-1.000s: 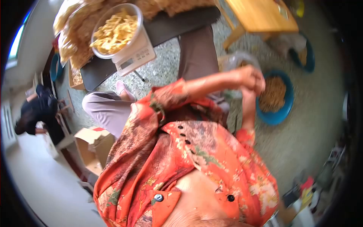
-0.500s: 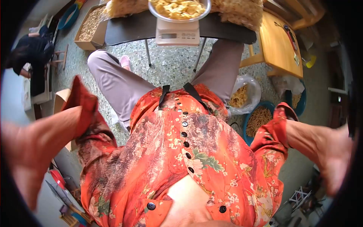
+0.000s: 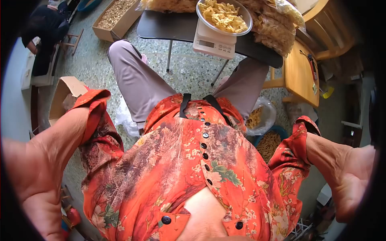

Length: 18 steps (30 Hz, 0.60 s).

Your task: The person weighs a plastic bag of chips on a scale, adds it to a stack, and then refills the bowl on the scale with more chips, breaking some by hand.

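Observation:
Raised at the left edge is my left hand (image 3: 30,176), its palm and wrist showing while the fingers run out of view. My right hand (image 3: 356,180) is at the right edge, palm partly visible, fingers cut off by the dark border. Neither hand touches anything that shows. Beyond my knees, a clear bowl (image 3: 250,25) of yellowish dried pieces (image 3: 225,17) rests on a white kitchen scale (image 3: 213,43). The scale stands at the edge of a dark table (image 3: 161,26).
Filled plastic bags (image 3: 273,30) lie on the table. A wooden chair (image 3: 301,72) holds tools at the right. Floor items include a cardboard box (image 3: 116,20), an open carton (image 3: 60,96), a bag (image 3: 265,114) and a basin (image 3: 277,140). A person (image 3: 46,36) is at the upper left.
The view has shifted, so the table, scale and bowl appear farther right. Both hands remain raised at the sides and look sharper, with more of the left palm showing.

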Each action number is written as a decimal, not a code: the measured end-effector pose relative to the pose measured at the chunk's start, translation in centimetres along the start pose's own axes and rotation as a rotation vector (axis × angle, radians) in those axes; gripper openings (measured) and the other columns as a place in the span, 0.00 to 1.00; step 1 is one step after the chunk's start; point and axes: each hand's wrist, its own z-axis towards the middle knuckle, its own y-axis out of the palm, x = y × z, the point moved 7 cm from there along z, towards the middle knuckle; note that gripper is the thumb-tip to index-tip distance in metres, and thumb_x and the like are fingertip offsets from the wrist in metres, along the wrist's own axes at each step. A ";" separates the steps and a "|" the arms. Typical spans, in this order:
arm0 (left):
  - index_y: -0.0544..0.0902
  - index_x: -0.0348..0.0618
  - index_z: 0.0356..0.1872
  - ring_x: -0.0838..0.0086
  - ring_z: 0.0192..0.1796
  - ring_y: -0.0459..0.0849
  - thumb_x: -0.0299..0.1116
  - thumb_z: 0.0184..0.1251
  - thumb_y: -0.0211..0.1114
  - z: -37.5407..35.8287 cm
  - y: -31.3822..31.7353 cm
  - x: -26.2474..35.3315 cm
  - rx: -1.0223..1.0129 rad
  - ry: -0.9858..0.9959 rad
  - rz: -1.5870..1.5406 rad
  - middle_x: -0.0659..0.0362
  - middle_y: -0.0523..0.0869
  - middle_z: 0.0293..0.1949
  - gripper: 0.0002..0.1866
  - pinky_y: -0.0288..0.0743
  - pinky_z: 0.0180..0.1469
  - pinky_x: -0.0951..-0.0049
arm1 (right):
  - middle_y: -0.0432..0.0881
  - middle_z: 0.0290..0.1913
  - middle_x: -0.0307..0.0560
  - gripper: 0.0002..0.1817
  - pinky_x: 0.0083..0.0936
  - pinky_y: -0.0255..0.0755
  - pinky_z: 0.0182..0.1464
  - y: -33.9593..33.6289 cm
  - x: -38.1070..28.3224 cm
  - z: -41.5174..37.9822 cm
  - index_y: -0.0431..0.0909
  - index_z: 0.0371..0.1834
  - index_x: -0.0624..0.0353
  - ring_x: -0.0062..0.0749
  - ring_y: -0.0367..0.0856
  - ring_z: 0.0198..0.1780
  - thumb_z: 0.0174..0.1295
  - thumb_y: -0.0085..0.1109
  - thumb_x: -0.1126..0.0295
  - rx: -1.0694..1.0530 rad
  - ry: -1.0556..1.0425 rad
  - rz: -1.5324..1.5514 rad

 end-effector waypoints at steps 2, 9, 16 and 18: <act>0.81 0.51 0.48 0.69 0.51 0.78 0.35 0.72 0.65 -0.3 -0.3 0.8 0.008 -0.001 0.029 0.59 0.85 0.44 0.08 0.56 0.74 0.49 | 0.82 0.44 0.23 0.27 0.41 0.60 0.63 -1.2 -0.5 -0.4 0.81 0.57 0.40 0.22 0.69 0.36 0.61 0.65 0.40 0.007 -0.004 0.019; 0.79 0.52 0.50 0.69 0.53 0.76 0.35 0.71 0.66 -0.7 -0.3 1.8 0.034 -0.010 0.095 0.58 0.82 0.47 0.10 0.55 0.75 0.49 | 0.81 0.43 0.24 0.25 0.41 0.60 0.61 1.3 0.4 -0.5 0.81 0.56 0.41 0.22 0.69 0.36 0.61 0.65 0.41 0.033 0.003 0.055; 0.76 0.52 0.53 0.68 0.55 0.73 0.36 0.71 0.66 0.4 0.1 0.7 0.081 0.274 0.170 0.58 0.80 0.49 0.13 0.54 0.75 0.48 | 0.81 0.42 0.25 0.24 0.41 0.60 0.60 -3.2 -0.9 2.5 0.81 0.54 0.42 0.23 0.69 0.36 0.61 0.65 0.42 0.084 -0.269 0.005; 0.76 0.52 0.53 0.68 0.56 0.73 0.36 0.71 0.66 0.6 0.0 1.0 0.096 0.313 0.181 0.58 0.79 0.50 0.13 0.53 0.75 0.48 | 0.81 0.41 0.25 0.24 0.41 0.60 0.60 -2.7 -1.2 2.8 0.81 0.53 0.42 0.23 0.69 0.36 0.61 0.65 0.42 0.092 -0.304 -0.004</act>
